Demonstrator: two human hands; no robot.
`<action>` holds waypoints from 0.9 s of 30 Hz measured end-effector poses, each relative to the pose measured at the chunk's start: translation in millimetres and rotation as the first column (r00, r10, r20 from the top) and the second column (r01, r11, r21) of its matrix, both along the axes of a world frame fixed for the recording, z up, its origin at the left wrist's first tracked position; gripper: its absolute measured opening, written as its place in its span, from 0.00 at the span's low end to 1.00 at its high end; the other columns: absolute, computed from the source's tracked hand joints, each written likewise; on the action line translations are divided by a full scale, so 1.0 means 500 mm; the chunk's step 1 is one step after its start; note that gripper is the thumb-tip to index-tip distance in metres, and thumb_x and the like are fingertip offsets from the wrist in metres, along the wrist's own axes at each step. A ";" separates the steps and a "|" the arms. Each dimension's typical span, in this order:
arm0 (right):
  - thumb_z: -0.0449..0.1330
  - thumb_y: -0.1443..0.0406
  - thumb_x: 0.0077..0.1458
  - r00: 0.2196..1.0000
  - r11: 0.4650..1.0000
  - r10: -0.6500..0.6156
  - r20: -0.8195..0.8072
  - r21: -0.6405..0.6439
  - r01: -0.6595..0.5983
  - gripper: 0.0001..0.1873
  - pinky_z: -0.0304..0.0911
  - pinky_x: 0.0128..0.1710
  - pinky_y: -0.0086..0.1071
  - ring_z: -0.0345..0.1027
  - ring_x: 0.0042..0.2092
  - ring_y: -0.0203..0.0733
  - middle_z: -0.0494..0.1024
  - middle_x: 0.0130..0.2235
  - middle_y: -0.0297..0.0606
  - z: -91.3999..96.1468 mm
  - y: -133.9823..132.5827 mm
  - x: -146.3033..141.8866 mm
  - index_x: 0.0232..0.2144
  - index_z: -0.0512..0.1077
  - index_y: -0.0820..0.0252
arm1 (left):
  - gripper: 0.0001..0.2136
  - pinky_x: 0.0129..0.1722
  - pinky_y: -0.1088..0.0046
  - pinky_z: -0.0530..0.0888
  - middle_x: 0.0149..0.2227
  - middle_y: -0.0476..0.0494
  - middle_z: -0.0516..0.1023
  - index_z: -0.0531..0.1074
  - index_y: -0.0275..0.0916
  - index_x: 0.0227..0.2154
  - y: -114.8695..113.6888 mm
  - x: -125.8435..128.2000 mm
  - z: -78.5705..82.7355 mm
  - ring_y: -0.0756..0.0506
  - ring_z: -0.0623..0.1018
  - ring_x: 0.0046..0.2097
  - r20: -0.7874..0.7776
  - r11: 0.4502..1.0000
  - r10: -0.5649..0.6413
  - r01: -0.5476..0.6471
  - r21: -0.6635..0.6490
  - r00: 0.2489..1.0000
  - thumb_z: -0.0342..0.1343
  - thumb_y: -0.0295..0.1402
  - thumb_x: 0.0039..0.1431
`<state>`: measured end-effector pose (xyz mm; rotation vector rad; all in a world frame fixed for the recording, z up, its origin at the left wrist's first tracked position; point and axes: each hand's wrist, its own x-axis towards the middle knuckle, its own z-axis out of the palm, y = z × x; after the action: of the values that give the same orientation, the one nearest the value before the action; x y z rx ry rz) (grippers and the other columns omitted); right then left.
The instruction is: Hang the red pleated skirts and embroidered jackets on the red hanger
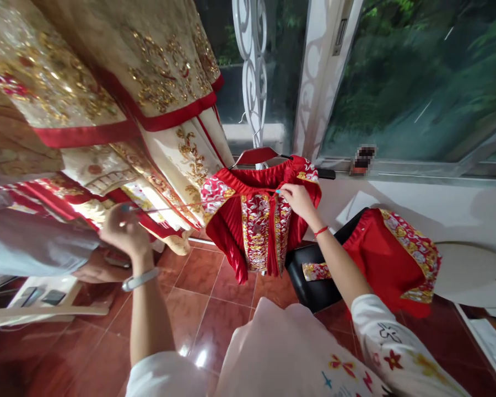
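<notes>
A red pleated garment with gold-and-white embroidered panels [254, 234] hangs on a hanger [261, 156] in front of me. A thin red cord [182, 206] stretches taut from its gathered top edge toward the left. My left hand [126, 231], raised well to the left of the garment, is closed in a pinch on the far end of the cord. My right hand [296, 199] is at the front of the top edge, fingertips pinched where the cord meets the cloth. Red tassels [271, 242] hang down the garment's front below it.
Cream and gold sequinned robes [165, 71] hang at the left. Beside them are another person's grey sleeve [37, 240] and hand [101, 269]. A second red embroidered garment [391, 253] lies over a black chair [310, 292]. Behind stands a white scrolled metal post [254, 82].
</notes>
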<state>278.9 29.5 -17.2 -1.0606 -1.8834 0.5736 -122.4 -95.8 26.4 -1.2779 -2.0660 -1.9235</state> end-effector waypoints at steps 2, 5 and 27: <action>0.57 0.64 0.61 0.997 0.996 -0.062 0.054 0.068 0.058 0.12 0.56 0.34 0.33 0.67 0.29 0.40 0.78 0.28 0.38 0.028 0.016 0.005 0.26 0.74 0.60 | 0.13 0.42 0.57 0.77 0.39 0.45 0.81 0.74 0.40 0.40 -0.022 -0.036 -0.007 0.39 0.80 0.44 0.006 0.933 0.302 -0.297 0.204 0.953 0.48 0.26 0.55; 0.58 0.67 0.60 0.987 0.994 -0.061 0.148 0.102 0.046 0.07 0.56 0.34 0.32 0.68 0.29 0.40 0.77 0.28 0.37 0.052 0.023 -0.008 0.31 0.75 0.60 | 0.10 0.39 0.58 0.78 0.35 0.47 0.81 0.77 0.43 0.37 -0.060 -0.049 -0.006 0.39 0.81 0.40 -0.136 0.944 0.314 -0.293 0.152 0.940 0.51 0.30 0.57; 0.53 0.61 0.63 0.978 0.998 0.057 0.202 -0.048 -0.048 0.11 0.61 0.36 0.32 0.72 0.32 0.44 0.77 0.30 0.34 -0.036 -0.023 0.055 0.45 0.71 0.55 | 0.11 0.47 0.61 0.70 0.44 0.40 0.78 0.80 0.42 0.35 0.194 0.380 -0.057 0.39 0.73 0.47 -0.499 0.817 -0.576 0.430 -0.385 0.648 0.50 0.29 0.65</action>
<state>306.2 18.2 -35.3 -1.1364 -2.0901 0.5551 67.5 1.2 -2.0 -2.3597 -1.7217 -1.1201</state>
